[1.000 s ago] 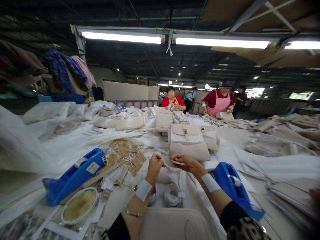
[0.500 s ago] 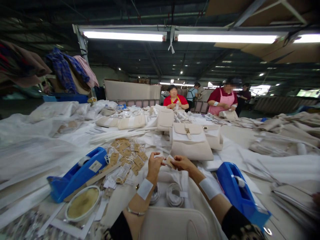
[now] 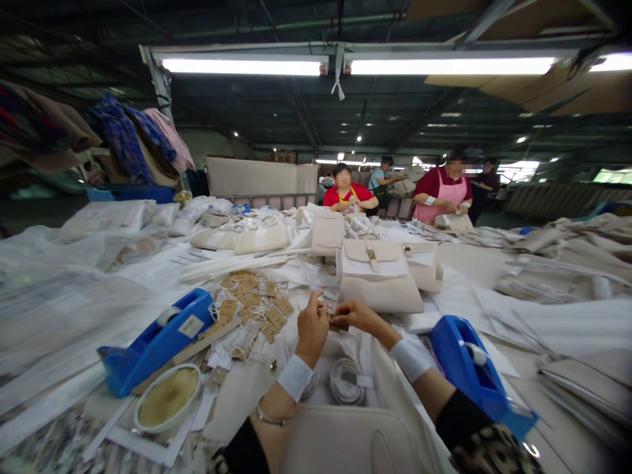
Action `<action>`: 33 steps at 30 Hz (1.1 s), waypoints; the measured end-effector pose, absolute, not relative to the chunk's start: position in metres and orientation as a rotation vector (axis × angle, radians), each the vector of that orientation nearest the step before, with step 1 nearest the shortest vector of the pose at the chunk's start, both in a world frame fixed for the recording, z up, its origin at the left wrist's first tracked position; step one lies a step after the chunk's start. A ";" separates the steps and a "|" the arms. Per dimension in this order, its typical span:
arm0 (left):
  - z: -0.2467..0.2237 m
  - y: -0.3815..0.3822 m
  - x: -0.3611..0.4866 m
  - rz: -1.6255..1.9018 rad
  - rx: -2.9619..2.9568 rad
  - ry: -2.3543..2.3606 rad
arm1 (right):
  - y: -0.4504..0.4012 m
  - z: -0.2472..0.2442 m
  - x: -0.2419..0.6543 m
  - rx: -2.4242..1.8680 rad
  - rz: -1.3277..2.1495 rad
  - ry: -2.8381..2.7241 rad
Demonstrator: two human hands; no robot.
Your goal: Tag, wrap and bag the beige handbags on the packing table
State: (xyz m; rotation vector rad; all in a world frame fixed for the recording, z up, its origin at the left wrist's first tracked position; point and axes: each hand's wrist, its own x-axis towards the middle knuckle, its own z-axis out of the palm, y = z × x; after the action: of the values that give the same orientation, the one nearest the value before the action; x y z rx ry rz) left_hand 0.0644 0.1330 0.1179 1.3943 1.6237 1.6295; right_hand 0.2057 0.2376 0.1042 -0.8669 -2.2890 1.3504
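Observation:
My left hand [image 3: 313, 329] and my right hand [image 3: 359, 316] meet above an opened beige bag [image 3: 345, 434]. Between them is a small brown hang tag [image 3: 338, 324], pinched by the fingertips of my right hand. The left fingers are curled in at the tag's white string [image 3: 327, 309], index finger raised; their exact grip is partly hidden. Inside the bag lies a coiled, pale strap [image 3: 346, 382] with white wrapping around it. To the left of my left hand spreads a pile of brown hang tags [image 3: 251, 299] with white strings.
Blue tape dispensers stand on the left [image 3: 158, 342] and right [image 3: 476, 368]. A round dish [image 3: 168, 398] of yellowish material sits at lower left. Finished-looking beige bags [image 3: 378, 276] stand ahead. Across the table, people [image 3: 348, 191] work.
The tag between my hands has turned, its brown side now lower and darker. My left hand has shifted slightly right and tilted upright; my right hand has come closer to it.

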 end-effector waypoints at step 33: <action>0.099 0.144 0.069 1.190 1.708 1.578 | 0.175 0.114 0.257 -0.888 1.298 -1.364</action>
State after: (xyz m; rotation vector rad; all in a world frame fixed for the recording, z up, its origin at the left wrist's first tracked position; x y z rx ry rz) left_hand 0.0685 0.1442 0.0992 1.7083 1.5783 1.1904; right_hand 0.2569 0.1751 0.1139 -0.8877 -1.3638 1.2978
